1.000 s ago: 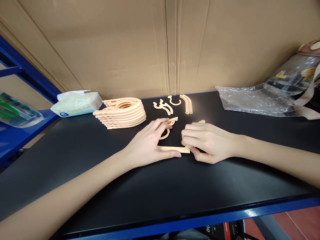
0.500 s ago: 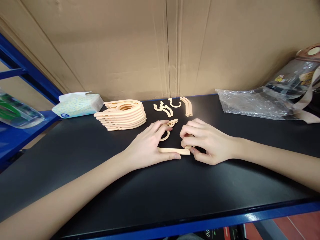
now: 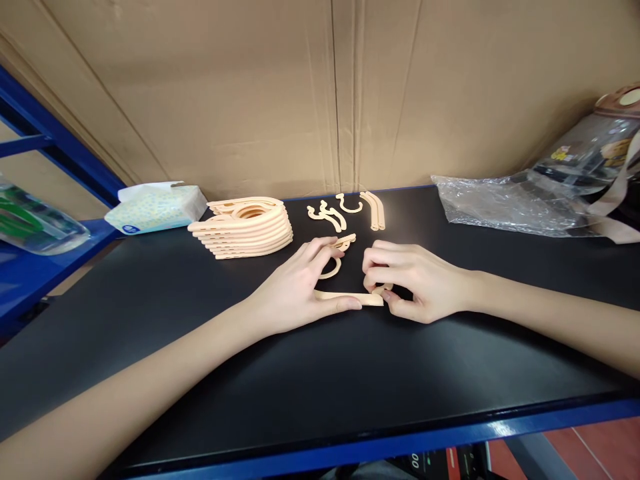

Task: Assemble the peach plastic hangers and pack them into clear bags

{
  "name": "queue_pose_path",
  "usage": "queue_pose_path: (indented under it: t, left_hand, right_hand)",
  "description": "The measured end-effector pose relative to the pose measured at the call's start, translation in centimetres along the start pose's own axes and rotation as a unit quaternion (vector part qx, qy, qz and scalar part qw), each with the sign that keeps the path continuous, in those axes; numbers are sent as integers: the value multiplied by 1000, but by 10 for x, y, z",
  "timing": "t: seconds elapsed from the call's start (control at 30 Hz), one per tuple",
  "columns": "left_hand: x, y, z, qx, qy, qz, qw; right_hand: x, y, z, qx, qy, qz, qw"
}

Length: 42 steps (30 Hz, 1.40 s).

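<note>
Now, look at the left hand [image 3: 297, 287]: it spans a pale peach plastic hanger frame [image 3: 371, 299], thumb lying along the near bar, fingertips bent down over the far side. Thumb and fingers stand well apart, yet bracket the frame between them, seemingly to steady it against the smooth black tabletop [image 3: 320, 393]. And just beyond that thumb's tip comes the right hand [image 3: 417, 280], thumb and forefinger together on a small pale peach plastic end piece [image 3: 384, 289], right at the bar's end. A close pinch, probably for fine control; how deep the piece sits in the grip, I cannot tell. The other right fingers curl inward, knuckles up, wrist low, forearm slanting in from the side. Ahead of the left fingertips lie loose pale peach hooked pieces [image 3: 352, 205], with two slim curved plastic strips [image 3: 375, 211] side by side, arguably kept within easy reach. Left of those fingertips, a neat stack of peach plastic hangers [image 3: 245, 233] sits clear of both hands, presumably to leave elbow room.
</note>
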<state>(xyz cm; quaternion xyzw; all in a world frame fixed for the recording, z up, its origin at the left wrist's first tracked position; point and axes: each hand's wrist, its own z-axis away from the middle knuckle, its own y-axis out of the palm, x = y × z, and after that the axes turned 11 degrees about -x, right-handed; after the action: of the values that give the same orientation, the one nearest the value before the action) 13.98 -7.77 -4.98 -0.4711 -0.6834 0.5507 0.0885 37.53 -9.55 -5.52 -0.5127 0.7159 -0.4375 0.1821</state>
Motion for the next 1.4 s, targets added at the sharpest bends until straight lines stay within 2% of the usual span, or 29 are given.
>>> queue_pose_path:
  t: [0.4, 0.5, 0.57, 0.67, 0.83, 1.03, 1.13, 1.3, 1.4]
  left_hand:
    - [8, 5, -1, -19, -40, 50, 998]
    - [8, 5, -1, -27, -39, 59, 997]
    - [8, 5, 0, -36, -38, 61, 997]
    - [8, 5, -1, -49, -41, 50, 997]
    - [9, 5, -1, -61, -30, -3, 998]
    - [12, 6, -2, -70, -21, -15, 997]
    - [11, 6, -2, -70, -23, -22, 997]
    - [12, 5, -2, -69, -22, -30, 997]
    - [11, 5, -1, -70, -21, -38, 997]
  right_hand:
    - [-1, 2, 1, -12, 24, -10, 1000]
    - [-1, 1, -1, -52, 28, 91, 994]
    - [0, 0, -3, -76, 27, 201, 976]
    - [2, 0, -4, -74, 8, 278, 958]
    - [7, 4, -1, -55, -67, 210, 974]
    - [11, 7, 1, -44, -132, 105, 985]
    - [13, 7, 1, -41, -112, 100, 988]
    - [8, 4, 0, -44, -20, 144, 988]
    - [3, 3, -1, -34, -21, 137, 990]
